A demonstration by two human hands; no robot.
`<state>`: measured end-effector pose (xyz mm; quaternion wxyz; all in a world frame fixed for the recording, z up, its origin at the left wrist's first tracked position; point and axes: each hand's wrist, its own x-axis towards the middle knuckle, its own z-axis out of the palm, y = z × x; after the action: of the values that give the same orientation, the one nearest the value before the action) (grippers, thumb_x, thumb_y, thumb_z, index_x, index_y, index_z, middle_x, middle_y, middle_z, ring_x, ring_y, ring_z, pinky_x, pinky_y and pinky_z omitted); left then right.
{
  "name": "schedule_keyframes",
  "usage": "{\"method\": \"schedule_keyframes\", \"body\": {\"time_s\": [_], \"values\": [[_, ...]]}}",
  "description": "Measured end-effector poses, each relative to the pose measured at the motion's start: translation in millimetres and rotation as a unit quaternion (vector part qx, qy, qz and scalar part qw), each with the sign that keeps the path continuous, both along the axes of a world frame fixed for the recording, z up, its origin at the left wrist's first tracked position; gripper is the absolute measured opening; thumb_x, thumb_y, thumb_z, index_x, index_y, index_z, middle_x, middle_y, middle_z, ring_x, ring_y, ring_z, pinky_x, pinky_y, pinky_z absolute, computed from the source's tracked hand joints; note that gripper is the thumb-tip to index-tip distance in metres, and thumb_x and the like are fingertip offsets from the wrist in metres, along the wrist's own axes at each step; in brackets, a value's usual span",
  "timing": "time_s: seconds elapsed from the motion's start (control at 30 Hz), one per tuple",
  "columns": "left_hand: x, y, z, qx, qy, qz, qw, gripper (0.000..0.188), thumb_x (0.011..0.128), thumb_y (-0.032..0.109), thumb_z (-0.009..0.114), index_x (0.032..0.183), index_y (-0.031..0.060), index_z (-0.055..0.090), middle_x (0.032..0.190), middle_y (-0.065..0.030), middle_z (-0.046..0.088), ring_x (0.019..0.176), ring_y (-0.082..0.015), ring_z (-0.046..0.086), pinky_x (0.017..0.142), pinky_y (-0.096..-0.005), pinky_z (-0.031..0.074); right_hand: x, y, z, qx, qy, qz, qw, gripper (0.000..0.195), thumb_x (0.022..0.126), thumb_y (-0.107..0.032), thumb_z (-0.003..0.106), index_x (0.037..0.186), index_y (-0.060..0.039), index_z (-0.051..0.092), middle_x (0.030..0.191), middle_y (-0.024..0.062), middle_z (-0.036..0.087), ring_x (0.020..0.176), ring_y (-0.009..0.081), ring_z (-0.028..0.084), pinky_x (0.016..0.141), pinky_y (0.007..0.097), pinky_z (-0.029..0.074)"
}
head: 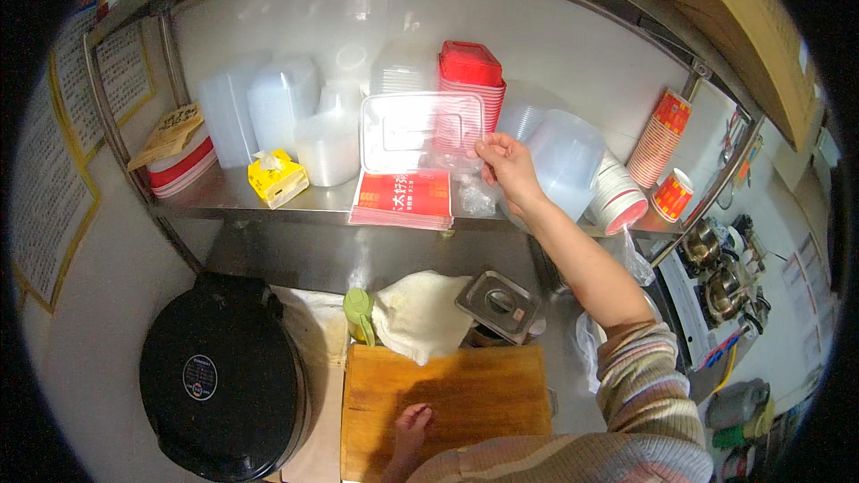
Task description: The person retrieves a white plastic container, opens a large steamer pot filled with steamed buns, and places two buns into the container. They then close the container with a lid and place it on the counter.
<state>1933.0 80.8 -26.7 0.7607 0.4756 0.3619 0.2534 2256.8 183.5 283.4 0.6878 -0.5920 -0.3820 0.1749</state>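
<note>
My right hand (502, 164) is raised to the shelf and pinches a corner of a clear rectangular plastic lid (402, 134). Through the lid's right part shows a stack of red plastic food containers (470, 74). Just below the lid lies a pile of red printed paper bags (406, 198), with a crumpled clear plastic bag (476, 196) beside it. My left hand (413, 419) is low over a wooden cutting board (496, 389), its fingers curled. Whether anything is between those fingers I cannot tell.
The steel shelf (322, 204) carries clear tubs (327, 147), a yellow tissue pack (278, 178), a large translucent stack (564, 154) and paper cups (661, 137). Below stand a black round electric griddle (228, 376), a green-topped jug (360, 315), a cloth (423, 312) and a steel pan lid (500, 306).
</note>
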Motion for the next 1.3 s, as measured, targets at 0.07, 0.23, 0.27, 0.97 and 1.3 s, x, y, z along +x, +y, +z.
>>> {"method": "schedule_keyframes", "body": {"time_s": [0.07, 0.23, 0.27, 0.97, 1.3], "values": [[2.1, 3.0, -5.4, -0.011, -0.008, -0.005, 1.000, 0.013, 0.083, 0.009, 0.055, 0.093, 0.0008, 0.057, 0.080, -0.0039, 0.058, 0.072, -0.0133, 0.055, 0.066, -0.0260, 0.046, 0.5, 3.8, 5.8, 0.015, 0.001, 0.002, 1.000, 0.009, 0.083, -0.014, 0.056, 0.086, -0.0063, 0.052, 0.073, 0.0017, 0.059, 0.048, 0.0060, 0.045, 0.041, 0.0182, 0.033], [-3.0, 6.9, -39.9, -0.073, -0.010, -0.054, 0.996, 0.016, 0.082, 0.012, 0.057, 0.095, 0.0021, 0.057, 0.078, -0.0034, 0.059, 0.069, -0.0125, 0.054, 0.063, -0.0256, 0.046, 4.9, 30.5, 35.3, 0.074, 0.061, 0.023, 0.995, 0.009, 0.084, -0.012, 0.054, 0.087, -0.0042, 0.052, 0.078, 0.0041, 0.060, 0.053, 0.0091, 0.051, 0.048, 0.0193, 0.043], [-1.6, 6.0, -42.0, -0.074, -0.011, -0.044, 0.996, 0.017, 0.082, 0.013, 0.057, 0.095, 0.0020, 0.057, 0.078, -0.0035, 0.059, 0.069, -0.0125, 0.054, 0.063, -0.0255, 0.045, 6.2, 37.4, 43.4, 0.091, 0.073, 0.035, 0.993, 0.009, 0.084, -0.011, 0.054, 0.087, -0.0034, 0.052, 0.079, 0.0052, 0.060, 0.055, 0.0101, 0.052, 0.050, 0.0197, 0.045], [-2.0, 28.4, -95.7, 0.012, 0.037, 0.074, 0.996, 0.014, 0.084, 0.017, 0.055, 0.091, 0.0049, 0.059, 0.080, -0.0042, 0.060, 0.075, -0.0154, 0.056, 0.068, -0.0278, 0.046, -155.7, 317.5, 102.4, 0.148, 0.352, 0.193, 0.904, 0.029, 0.080, 0.004, 0.048, 0.107, 0.0120, 0.038, 0.103, 0.0286, 0.048, 0.084, 0.0325, 0.059, 0.073, 0.0339, 0.055], [-5.8, 19.4, -99.8, -0.007, 0.026, 0.074, 0.997, 0.012, 0.084, 0.014, 0.054, 0.091, 0.0050, 0.059, 0.081, -0.0042, 0.059, 0.075, -0.0150, 0.055, 0.066, -0.0271, 0.046, -146.2, 309.6, 112.9, -0.023, 0.116, 0.423, 0.898, 0.042, 0.089, -0.016, 0.045, 0.116, 0.0115, 0.030, 0.120, 0.0268, 0.041, 0.107, 0.0365, 0.048, 0.090, 0.0380, 0.045]]}}
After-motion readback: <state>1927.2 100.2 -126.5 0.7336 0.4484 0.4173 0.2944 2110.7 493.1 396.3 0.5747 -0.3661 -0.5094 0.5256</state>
